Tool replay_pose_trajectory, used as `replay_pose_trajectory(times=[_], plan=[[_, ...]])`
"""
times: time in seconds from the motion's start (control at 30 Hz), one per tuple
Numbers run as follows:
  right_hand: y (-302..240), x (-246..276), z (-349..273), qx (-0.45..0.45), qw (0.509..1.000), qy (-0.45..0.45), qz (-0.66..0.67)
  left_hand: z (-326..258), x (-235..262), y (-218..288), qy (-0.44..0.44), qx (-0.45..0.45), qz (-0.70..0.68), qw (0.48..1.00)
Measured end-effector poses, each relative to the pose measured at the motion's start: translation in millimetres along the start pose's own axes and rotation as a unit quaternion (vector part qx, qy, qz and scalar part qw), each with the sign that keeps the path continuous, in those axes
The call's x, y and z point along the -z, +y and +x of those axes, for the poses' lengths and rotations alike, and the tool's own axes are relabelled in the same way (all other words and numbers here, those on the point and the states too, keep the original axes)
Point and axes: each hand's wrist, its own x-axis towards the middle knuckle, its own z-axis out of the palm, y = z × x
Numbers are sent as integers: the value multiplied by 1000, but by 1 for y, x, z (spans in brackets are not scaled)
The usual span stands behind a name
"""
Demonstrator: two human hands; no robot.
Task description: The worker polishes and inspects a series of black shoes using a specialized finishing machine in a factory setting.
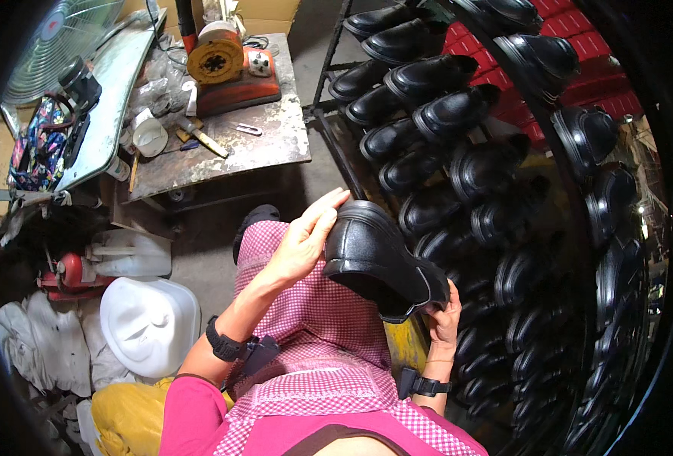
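A black leather shoe (361, 237) is held tilted above my lap, its rounded toe toward the upper left and its opening facing me. My left hand (306, 239) rests along the toe's left side, fingers close together and pressed to the leather and sole edge. At the other end, my right hand (444, 315) grips the heel, its fingers partly hidden behind it. Under the shoe lies my pink checked apron (298, 304).
Racks of similar black shoes (458, 114) fill the right side, close to my right arm. Ahead on the left stands a worn workbench (291, 137) with a knife (213, 144), a cup (151, 137) and an orange machine (237, 93). A white plastic container (150, 327) sits at my left.
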Motion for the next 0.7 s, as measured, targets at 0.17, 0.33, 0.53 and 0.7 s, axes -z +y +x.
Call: replay_pose_trajectory(times=[0.17, 0.33, 0.53, 0.7], plan=[[-13, -9, 3, 40, 996, 14, -76, -18, 15, -5, 118, -18, 11, 993], [-23, -9, 11, 42, 992, 19, -118, -24, 26, 11, 43, 22, 77, 996], [-40, -18, 13, 89, 982, 31, -165, -21, 42, 38, -60, -164, 300, 938], [-52, -29, 15, 99, 969, 38, -223, -17, 56, 41, -137, -170, 385, 897]])
